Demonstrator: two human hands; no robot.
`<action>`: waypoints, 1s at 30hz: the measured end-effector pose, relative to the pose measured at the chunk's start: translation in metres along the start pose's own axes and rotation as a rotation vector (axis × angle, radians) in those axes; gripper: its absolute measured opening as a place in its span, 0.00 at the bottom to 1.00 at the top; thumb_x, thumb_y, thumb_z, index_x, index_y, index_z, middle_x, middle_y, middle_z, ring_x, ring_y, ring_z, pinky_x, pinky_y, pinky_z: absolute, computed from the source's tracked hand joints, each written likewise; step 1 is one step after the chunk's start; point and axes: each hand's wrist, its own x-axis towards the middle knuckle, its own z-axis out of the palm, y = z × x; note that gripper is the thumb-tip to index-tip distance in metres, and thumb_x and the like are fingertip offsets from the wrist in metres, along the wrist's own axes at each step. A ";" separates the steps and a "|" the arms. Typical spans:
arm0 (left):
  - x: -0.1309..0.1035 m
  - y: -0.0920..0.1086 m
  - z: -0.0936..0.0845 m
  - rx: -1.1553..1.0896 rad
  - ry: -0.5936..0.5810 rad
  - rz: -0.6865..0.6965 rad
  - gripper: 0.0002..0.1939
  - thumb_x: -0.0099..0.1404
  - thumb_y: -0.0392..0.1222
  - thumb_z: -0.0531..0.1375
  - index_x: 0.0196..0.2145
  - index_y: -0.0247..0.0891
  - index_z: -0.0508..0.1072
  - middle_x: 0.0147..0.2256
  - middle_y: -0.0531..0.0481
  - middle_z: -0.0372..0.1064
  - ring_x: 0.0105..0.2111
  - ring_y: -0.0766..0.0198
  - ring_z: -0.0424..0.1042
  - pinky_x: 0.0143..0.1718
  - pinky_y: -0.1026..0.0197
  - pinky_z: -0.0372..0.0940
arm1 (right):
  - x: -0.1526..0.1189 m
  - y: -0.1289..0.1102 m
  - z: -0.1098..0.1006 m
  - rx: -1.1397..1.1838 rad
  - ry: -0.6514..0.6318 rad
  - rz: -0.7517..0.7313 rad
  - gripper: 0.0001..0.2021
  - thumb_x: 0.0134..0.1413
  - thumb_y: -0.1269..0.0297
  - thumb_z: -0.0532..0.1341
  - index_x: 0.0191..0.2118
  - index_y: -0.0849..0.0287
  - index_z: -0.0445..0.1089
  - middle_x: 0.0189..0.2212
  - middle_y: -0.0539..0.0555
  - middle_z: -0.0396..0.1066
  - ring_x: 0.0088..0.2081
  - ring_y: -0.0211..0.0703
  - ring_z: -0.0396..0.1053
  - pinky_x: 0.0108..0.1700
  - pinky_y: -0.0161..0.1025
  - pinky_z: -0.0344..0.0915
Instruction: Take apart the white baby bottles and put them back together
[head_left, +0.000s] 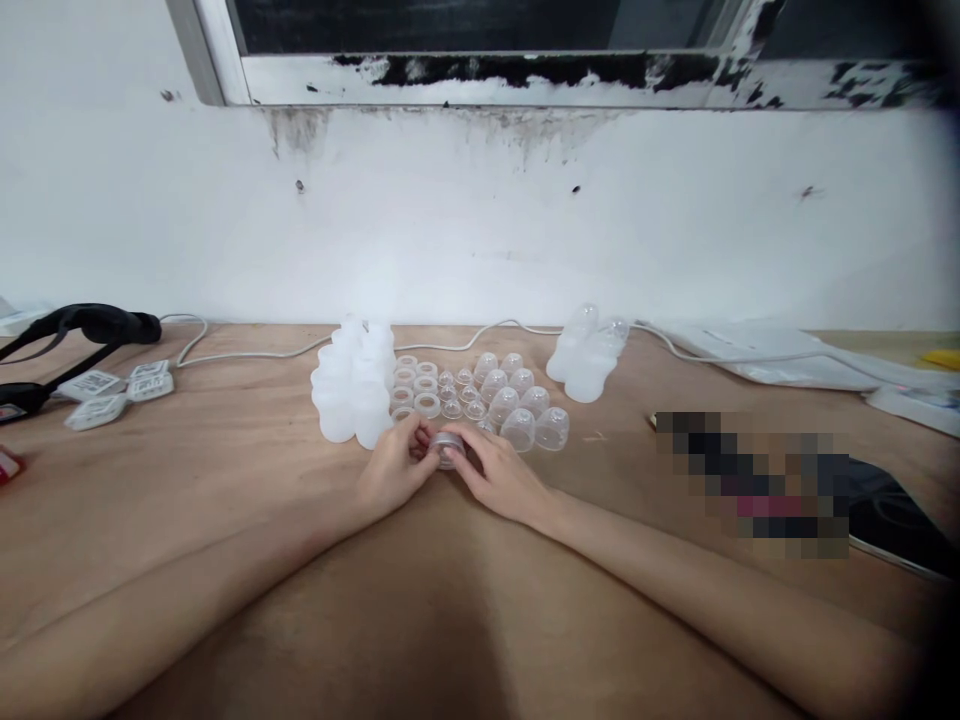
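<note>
Both my hands meet at the table's middle around a small clear ring (448, 440), apparently a baby-bottle screw collar. My left hand (401, 462) grips its left side with bent fingers. From the right, the thumb and fingers of my right hand (501, 472) press on it. Just beyond lie several clear collars (427, 404), several clear bottle nipples (451, 408) and several clear dome caps (517, 428) in rows. Frosted white bottles (352, 390) stand in a cluster behind my left hand. Whether a nipple sits inside the held collar is too small to tell.
At the back right stand a few white bottles (585, 372), some with clear caps. A white cable (480, 335) runs along the wall. Black straps (112, 325) and white labelled tags (97, 408) lie left. To the right are a dark flat device (900, 515) and plastic bags (757, 355).
</note>
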 end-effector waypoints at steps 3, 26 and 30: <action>0.001 -0.001 0.001 -0.065 -0.005 -0.040 0.05 0.56 0.37 0.52 0.30 0.34 0.58 0.25 0.53 0.60 0.25 0.71 0.62 0.25 0.69 0.60 | 0.000 0.001 0.000 -0.018 0.027 -0.002 0.11 0.56 0.68 0.46 0.44 0.60 0.57 0.40 0.54 0.64 0.40 0.37 0.63 0.42 0.35 0.58; -0.002 0.006 -0.001 0.269 -0.081 0.013 0.03 0.57 0.36 0.50 0.31 0.36 0.58 0.27 0.53 0.63 0.25 0.68 0.61 0.25 0.67 0.54 | 0.000 0.002 0.002 -0.050 -0.011 0.037 0.04 0.53 0.70 0.47 0.35 0.60 0.57 0.27 0.51 0.64 0.29 0.36 0.62 0.33 0.34 0.56; -0.001 0.007 -0.001 0.268 -0.081 -0.008 0.04 0.58 0.38 0.49 0.32 0.36 0.58 0.27 0.53 0.63 0.26 0.68 0.61 0.25 0.66 0.54 | 0.001 0.000 0.002 -0.036 0.008 0.067 0.04 0.53 0.70 0.47 0.33 0.61 0.57 0.27 0.51 0.63 0.27 0.35 0.61 0.32 0.33 0.56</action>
